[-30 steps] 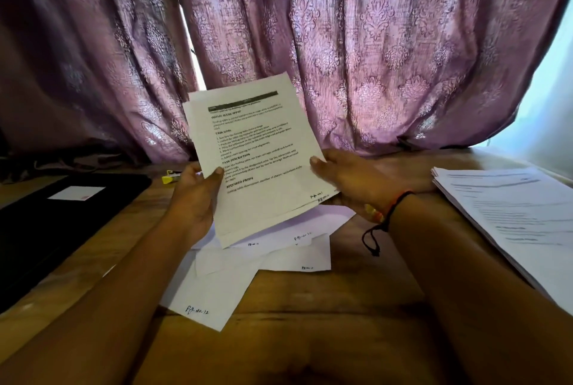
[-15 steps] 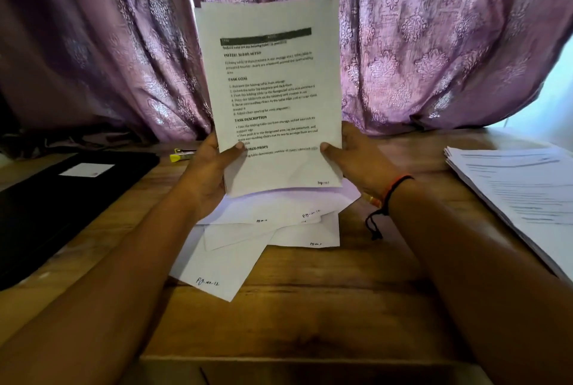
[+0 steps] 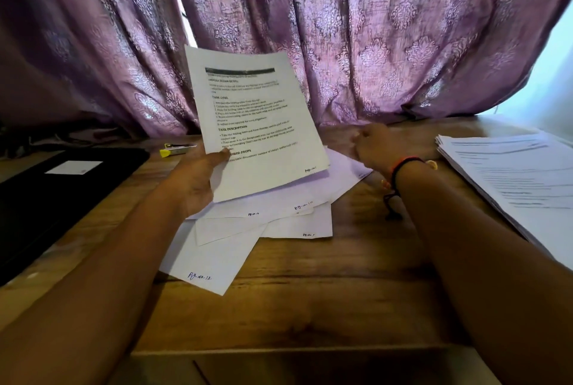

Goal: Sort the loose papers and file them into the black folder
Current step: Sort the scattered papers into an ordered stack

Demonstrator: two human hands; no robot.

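My left hand (image 3: 195,179) pinches the lower left edge of a printed sheet (image 3: 257,124), thumb on its face, and holds it tilted above the table. Under it lie several loose white papers (image 3: 235,242), fanned out with handwritten page numbers at their corners. My right hand (image 3: 376,145) is off the sheet, to its right, blurred, with loosely curled fingers holding nothing. The black folder (image 3: 59,192) lies shut on the left with a white label on its cover. A neat stack of printed pages (image 3: 514,176) lies at the right.
A yellow-capped highlighter (image 3: 176,150) lies on the wooden table (image 3: 325,291) behind the folder. A purple patterned curtain (image 3: 341,27) hangs along the table's far edge. The table's near edge runs below my forearms.
My right hand has let go of the printed sheet and moved right. The sheet, held high by both hands before, has come down and tilted in my left hand alone.
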